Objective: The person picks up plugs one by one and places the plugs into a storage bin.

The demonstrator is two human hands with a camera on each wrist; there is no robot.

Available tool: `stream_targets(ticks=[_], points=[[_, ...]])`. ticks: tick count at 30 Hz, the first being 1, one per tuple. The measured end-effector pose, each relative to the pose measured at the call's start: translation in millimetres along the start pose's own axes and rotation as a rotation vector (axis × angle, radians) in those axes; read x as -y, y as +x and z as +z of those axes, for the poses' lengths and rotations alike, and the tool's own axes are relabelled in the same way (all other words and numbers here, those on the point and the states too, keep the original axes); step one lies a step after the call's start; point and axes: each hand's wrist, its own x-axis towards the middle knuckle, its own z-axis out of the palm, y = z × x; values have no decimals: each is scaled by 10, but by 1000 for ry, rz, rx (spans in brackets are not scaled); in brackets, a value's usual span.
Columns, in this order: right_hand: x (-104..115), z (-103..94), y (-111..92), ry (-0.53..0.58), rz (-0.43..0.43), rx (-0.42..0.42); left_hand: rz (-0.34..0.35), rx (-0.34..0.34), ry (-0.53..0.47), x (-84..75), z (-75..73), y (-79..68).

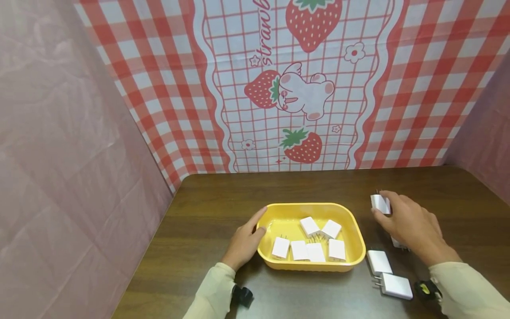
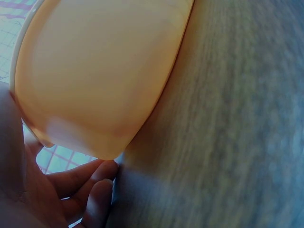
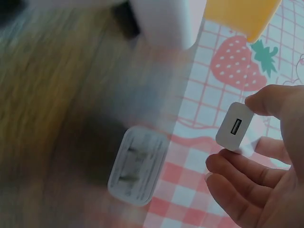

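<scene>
My right hand (image 1: 416,223) pinches a white USB wall charger (image 1: 380,204) between thumb and fingers, above the table to the right of a yellow plastic bin (image 1: 311,266). In the right wrist view the charger's USB port end (image 3: 235,126) faces the camera. Several white chargers (image 1: 309,226) lie loosely inside the bin, some with prongs showing. At the bin's left end, my left hand (image 1: 244,243) holds the rim with its thumb and forefinger. From the left wrist, its other fingers (image 2: 97,194) appear curled against the bin's outer wall.
Right of the bin, two white chargers (image 1: 396,285) lie on the brown wooden table (image 1: 207,212). Another charger (image 1: 398,243) is partly hidden beneath my right hand. A red-checked strawberry cloth (image 1: 303,110) hangs behind the table, with pink fabric (image 1: 71,155) at the left.
</scene>
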Motion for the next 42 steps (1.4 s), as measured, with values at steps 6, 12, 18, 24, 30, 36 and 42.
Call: stream_targets(ticks=[6, 12, 18, 24, 30, 36, 42], points=[[153, -22, -18, 34, -24, -19, 1, 3, 9, -5, -5, -6], [318, -55, -54, 53, -96, -68, -1, -2, 16, -18, -9, -6], [456, -78, -110, 56, -144, -91, 2, -5, 14, -18, -9, -7], [590, -75, -159, 41, -168, -59, -4, -1, 5, -10, -2, -8], [690, -56, -203, 44, -237, -71, -8, 2, 15, -17, -2, -4], [773, -3, -224, 34, -292, -67, -26, 11, 24, -32, -12, -10], [838, 69, -243, 10, -321, -54, -29, 11, 24, -17, -10, -1]])
